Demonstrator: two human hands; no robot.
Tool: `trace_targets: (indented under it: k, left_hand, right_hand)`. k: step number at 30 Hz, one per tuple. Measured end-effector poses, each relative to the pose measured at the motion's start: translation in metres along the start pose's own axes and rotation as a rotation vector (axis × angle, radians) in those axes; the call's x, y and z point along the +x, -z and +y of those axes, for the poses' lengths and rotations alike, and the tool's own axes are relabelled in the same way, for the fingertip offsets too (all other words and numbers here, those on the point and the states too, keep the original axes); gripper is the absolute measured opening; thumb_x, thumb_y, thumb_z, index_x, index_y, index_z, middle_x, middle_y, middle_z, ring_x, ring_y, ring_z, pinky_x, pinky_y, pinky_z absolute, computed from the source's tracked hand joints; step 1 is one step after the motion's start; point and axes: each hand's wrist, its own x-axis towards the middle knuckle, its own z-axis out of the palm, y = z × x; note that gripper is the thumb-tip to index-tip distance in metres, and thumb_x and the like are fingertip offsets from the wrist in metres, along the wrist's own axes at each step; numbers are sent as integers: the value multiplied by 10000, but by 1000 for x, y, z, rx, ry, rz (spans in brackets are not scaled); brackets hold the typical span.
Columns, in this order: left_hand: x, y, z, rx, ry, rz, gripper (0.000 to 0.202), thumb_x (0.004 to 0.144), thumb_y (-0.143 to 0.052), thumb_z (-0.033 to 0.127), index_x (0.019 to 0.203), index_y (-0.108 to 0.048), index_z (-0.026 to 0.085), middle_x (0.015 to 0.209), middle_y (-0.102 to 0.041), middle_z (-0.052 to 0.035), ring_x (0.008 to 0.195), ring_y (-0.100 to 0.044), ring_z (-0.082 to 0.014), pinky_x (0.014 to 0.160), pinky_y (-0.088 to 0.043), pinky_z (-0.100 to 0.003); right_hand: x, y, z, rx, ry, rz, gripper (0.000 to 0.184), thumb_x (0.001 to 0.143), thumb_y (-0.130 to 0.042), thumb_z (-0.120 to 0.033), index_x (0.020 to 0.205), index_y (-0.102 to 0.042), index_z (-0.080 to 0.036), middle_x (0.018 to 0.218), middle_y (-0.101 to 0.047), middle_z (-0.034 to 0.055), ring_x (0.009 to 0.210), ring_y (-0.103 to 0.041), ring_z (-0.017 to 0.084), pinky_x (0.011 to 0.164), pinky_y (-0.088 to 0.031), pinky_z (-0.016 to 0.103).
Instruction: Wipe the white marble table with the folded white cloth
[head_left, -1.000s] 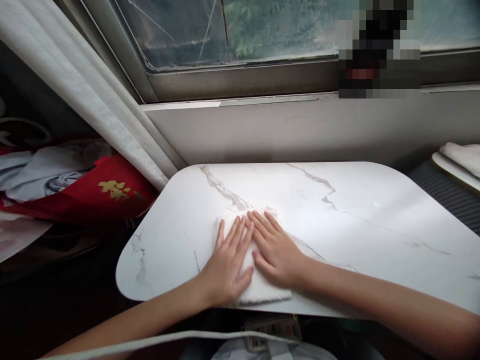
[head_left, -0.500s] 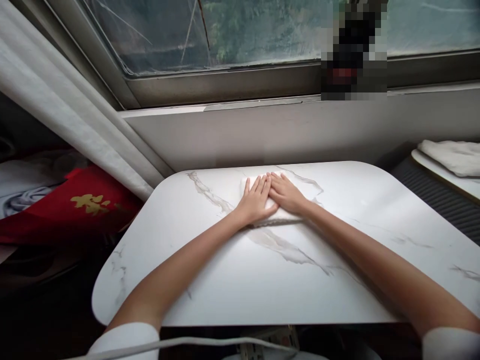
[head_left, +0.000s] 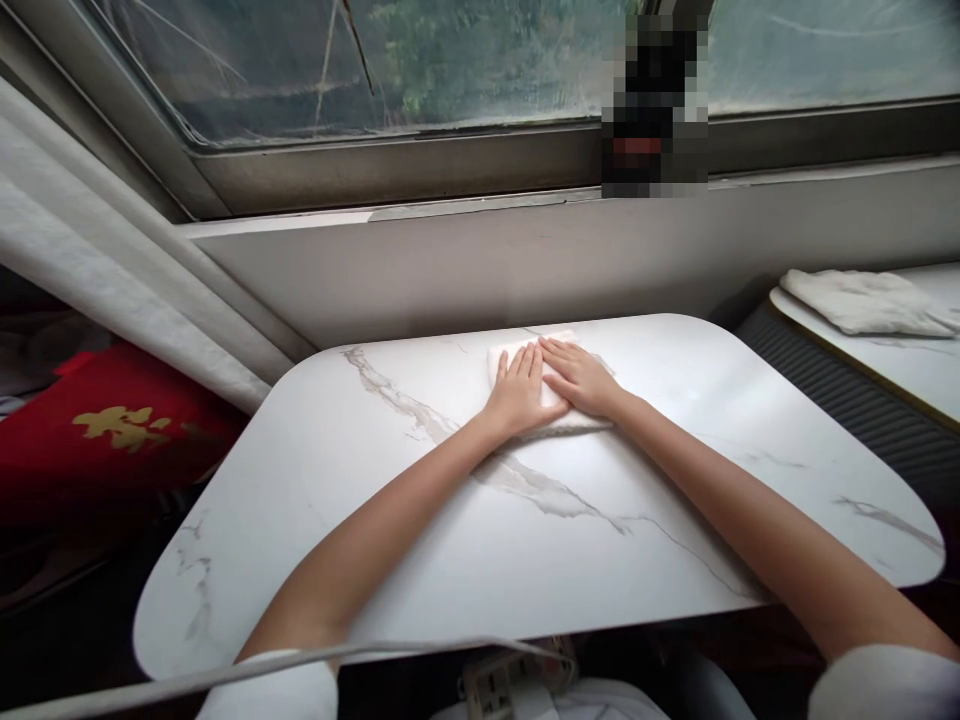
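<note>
A folded white cloth lies flat on the white marble-patterned table, toward its far edge. Pressed on the cloth's left part is my left hand, palm down, fingers spread and pointing away from me. My right hand rests flat on the right part, its fingers stretched out to the upper left. The two hands touch or nearly touch near the fingertips and the left thumb. Neither hand wraps round the cloth; much of it is hidden beneath them.
A window with a metal frame stands behind the table. At left hang a pale curtain and a red cloth with gold lettering. Another white cloth lies on a surface at right. A pale cable crosses the near edge.
Both hands and the cloth have slid slightly right across the table, staying together. The camera view has turned a little to the right, showing more of the right-hand surface.
</note>
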Motion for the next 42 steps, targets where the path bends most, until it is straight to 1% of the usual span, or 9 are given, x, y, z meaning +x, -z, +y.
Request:
trace_targets:
  k: [7, 10, 12, 16, 24, 27, 30, 35, 42]
  left_hand:
    - [-98, 4, 80, -120, -171, -64, 1043, 786, -288, 782, 1444, -151, -16, 1522, -97, -203, 1409, 0, -305, 1148, -22, -492]
    - [-116, 5, 96, -144, -239, -67, 1048, 780, -291, 794, 1458, -108, 15, 1532, -54, -182, 1401, 65, -312, 1142, -7, -518]
    - [-112, 3, 99, -166, -249, -82, 1059, 776, -302, 794, 1462, -71, 22, 1533, -23, -181, 1397, 84, -317, 1138, -7, -532]
    - [-64, -7, 91, -198, -208, -130, 1095, 762, -317, 793, 1458, -17, 3, 1530, 8, -191, 1402, 65, -301, 1141, -23, -510]
    - [85, -28, 56, -117, -109, -83, 1117, 712, -398, 793, 1449, -116, 2, 1529, -127, -172, 1417, -63, -261, 1147, 14, -429]
    - [110, -35, 58, -98, -69, -43, 1088, 730, -369, 786, 1445, -133, 0, 1528, -138, -178, 1417, -64, -265, 1147, 10, -429]
    - [117, -39, 68, -75, -60, -20, 1065, 740, -344, 781, 1442, -145, 6, 1524, -153, -182, 1416, -66, -270, 1146, 3, -439]
    - [95, -40, 98, -72, -90, -24, 1086, 727, -300, 809, 1446, -145, 9, 1522, -156, -189, 1413, -58, -300, 1141, -5, -471]
    - [2, -36, 186, -59, -258, -36, 1142, 728, -212, 847, 1440, -170, -45, 1509, -160, -230, 1398, -55, -375, 1131, -23, -534]
  right_hand:
    - [-132, 32, -61, -1, 46, -17, 581, 953, -337, -353, 1487, -145, -225, 1524, -203, 51, 1395, -185, 230, 1130, -204, 490]
    - [-165, 37, -75, -38, 15, -6, 642, 946, -366, -329, 1493, -44, -231, 1534, -167, 51, 1397, -176, 237, 1130, -212, 494]
    - [-171, 37, -73, -63, -14, 1, 655, 947, -363, -329, 1492, -12, -234, 1536, -159, 49, 1397, -171, 239, 1131, -210, 500]
    - [-147, 34, -39, -110, -76, -10, 599, 958, -310, -366, 1493, -90, -211, 1527, -190, 62, 1394, -175, 236, 1131, -199, 501]
    - [-44, 38, 88, -120, -124, -49, 589, 926, -276, -397, 1447, -290, -121, 1491, -298, 109, 1385, -220, 248, 1127, -171, 492]
    - [-32, 42, 115, -84, -125, -28, 595, 924, -276, -436, 1427, -336, -124, 1475, -340, 110, 1377, -253, 228, 1132, -165, 464]
    - [-37, 45, 127, -63, -127, -2, 590, 926, -272, -469, 1425, -351, -163, 1478, -341, 85, 1374, -264, 228, 1129, -175, 468]
    - [-78, 54, 114, -61, -134, 30, 569, 933, -268, -470, 1438, -326, -214, 1490, -315, 48, 1381, -238, 225, 1131, -188, 476]
    - [-208, 78, 45, -89, -172, 34, 558, 951, -300, -398, 1480, -174, -275, 1518, -241, 4, 1389, -201, 222, 1133, -211, 498]
